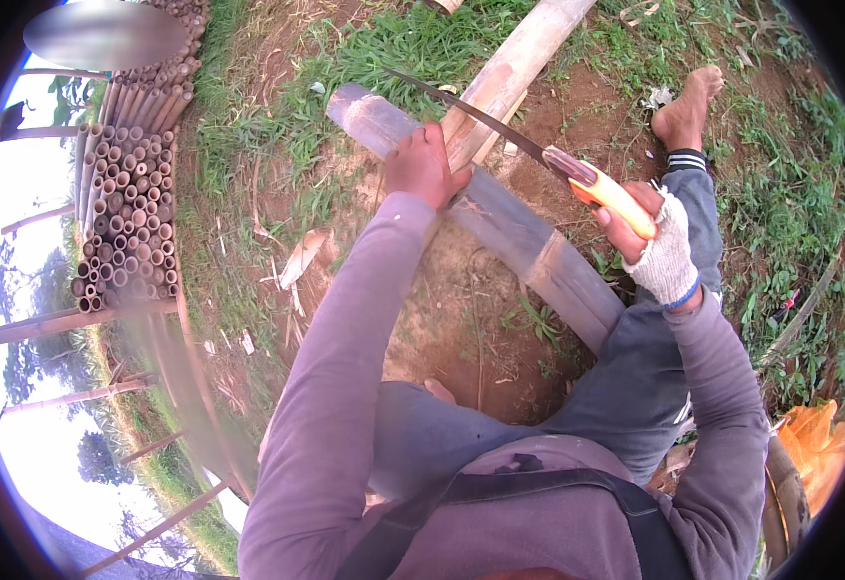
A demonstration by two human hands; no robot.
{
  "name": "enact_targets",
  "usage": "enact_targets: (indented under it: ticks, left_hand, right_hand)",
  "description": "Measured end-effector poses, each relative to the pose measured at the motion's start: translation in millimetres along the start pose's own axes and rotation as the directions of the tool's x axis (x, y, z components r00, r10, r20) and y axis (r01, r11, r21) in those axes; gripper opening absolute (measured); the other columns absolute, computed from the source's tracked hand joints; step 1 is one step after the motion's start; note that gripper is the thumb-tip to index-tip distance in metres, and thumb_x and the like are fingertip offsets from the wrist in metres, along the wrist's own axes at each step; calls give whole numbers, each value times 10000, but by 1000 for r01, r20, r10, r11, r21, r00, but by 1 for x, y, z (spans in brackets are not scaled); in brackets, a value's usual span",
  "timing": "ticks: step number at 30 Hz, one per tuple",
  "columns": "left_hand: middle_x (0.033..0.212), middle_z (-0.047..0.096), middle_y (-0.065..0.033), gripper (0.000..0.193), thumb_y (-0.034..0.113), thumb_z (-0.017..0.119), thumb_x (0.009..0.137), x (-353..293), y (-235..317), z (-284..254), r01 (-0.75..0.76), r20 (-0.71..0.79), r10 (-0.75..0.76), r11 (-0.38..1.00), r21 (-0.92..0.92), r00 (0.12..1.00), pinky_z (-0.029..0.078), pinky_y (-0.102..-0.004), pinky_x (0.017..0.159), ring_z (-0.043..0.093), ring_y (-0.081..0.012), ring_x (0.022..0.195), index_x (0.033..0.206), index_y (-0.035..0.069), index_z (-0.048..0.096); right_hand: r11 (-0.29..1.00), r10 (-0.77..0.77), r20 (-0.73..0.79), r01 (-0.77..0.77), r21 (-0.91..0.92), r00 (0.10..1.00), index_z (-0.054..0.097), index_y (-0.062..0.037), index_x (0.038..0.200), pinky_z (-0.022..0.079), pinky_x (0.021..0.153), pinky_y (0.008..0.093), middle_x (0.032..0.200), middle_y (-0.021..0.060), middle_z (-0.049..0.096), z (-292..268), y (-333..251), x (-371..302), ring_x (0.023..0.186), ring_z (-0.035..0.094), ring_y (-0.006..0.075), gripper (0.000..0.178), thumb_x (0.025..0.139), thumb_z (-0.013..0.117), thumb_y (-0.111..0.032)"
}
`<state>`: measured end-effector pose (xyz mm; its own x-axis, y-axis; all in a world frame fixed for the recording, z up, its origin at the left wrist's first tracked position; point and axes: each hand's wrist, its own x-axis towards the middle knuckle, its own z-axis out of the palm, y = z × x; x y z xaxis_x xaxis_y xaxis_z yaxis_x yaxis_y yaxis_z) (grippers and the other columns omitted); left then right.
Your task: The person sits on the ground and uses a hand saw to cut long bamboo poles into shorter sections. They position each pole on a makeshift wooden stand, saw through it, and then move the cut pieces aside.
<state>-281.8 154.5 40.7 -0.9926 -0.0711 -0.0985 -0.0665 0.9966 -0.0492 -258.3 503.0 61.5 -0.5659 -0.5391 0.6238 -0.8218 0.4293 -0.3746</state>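
Worn on the head, looking steeply down and forward over chest and arms at close range. Wide fisheye, edges curving toward a dark circular rim. Only one view, nothing shared. Bare ground (pixel 461 319) centred; sky and trees bent along the left edge.

**Soft daylight, heavy fisheye bend**

Even outdoor daylight, no hard shadows on the soil. The sky (pixel 16 242) at the left edge is blown out to white. A black circular vignette rings the frame, and straight lines curve near it. A blurred oval smear (pixel 103 34) sits top left; the bamboo pole (pixel 500 222) shows slight motion blur.
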Motion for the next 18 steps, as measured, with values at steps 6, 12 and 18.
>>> enact_targets:
  ticks: [6, 12, 18]
  left_hand:
    - [1312, 691, -210, 864, 553, 854, 849, 4, 5, 3, -35, -28, 34, 999, -12, 999, 559, -548, 1006, 668, -407, 1252, 1410, 8, 489]
    - [1329, 688, -217, 851, 551, 854, 849, -2, 2, 1, -7, -19, 6, 1000, -7, 1000, 553, -550, 1013, 669, -403, 1251, 1401, 11, 497]
    - [1337, 680, -231, 791, 528, 822, 902, 0, 9, -7, -20, -11, 19, 995, -95, 1000, 533, -538, 1039, 655, -409, 1259, 1401, 4, 503]
  right_hand:
    - [813, 461, 78, -456, 362, 884, 786, -24, 1073, 484, 614, 401, 817, 129, 682, 25, -2, 36, 667, 651, 280, 220, 955, 794, -210]
    - [843, 439, 114, -453, 291, 891, 800, -37, 1158, 510, 626, 357, 858, 102, 737, -8, -5, -9, 690, 683, 187, 241, 954, 790, -166]
    - [843, 455, 97, -463, 273, 885, 788, -23, 1058, 491, 617, 369, 817, 137, 705, 18, -4, 31, 689, 669, 193, 243, 957, 803, -244]
